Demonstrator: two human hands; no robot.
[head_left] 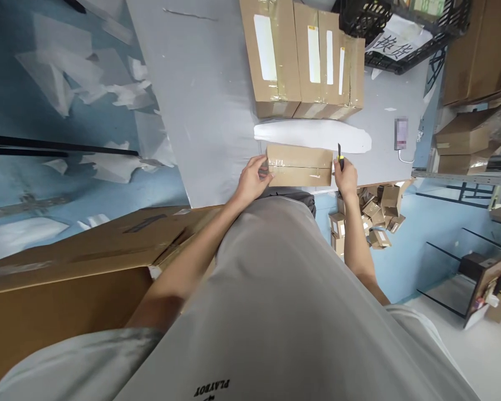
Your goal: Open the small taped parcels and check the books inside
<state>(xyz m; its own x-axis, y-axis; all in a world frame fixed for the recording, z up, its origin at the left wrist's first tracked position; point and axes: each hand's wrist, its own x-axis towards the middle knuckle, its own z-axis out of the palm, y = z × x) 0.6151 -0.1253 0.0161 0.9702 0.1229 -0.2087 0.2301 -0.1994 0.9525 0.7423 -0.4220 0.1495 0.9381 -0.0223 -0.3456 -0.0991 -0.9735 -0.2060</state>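
Head view: the left hand (250,182) curls fingers and thumb round the left end of a small, brown cardboard box (298,175) with clear tape. The right hand (347,179) grips a black-and-yellow utility knife (341,160), blade towards 12 o'clock, just beside the box's right end; whether it touches cannot be told. The box lies between the hands on the grey tabletop (209,111), its long axis and lengthwise seam running from 9 to 3 o'clock.

From the box, a long white sheet (313,135) lies just beyond at 12, then larger taped brown cartons (275,55). A black plastic crate (363,22) sits near 1, a phone-like device (401,133) with a white cable between 2 and 3, small loose cartons (379,239) at 4 below the tabletop, and a big brown carton (67,306) towards 8.
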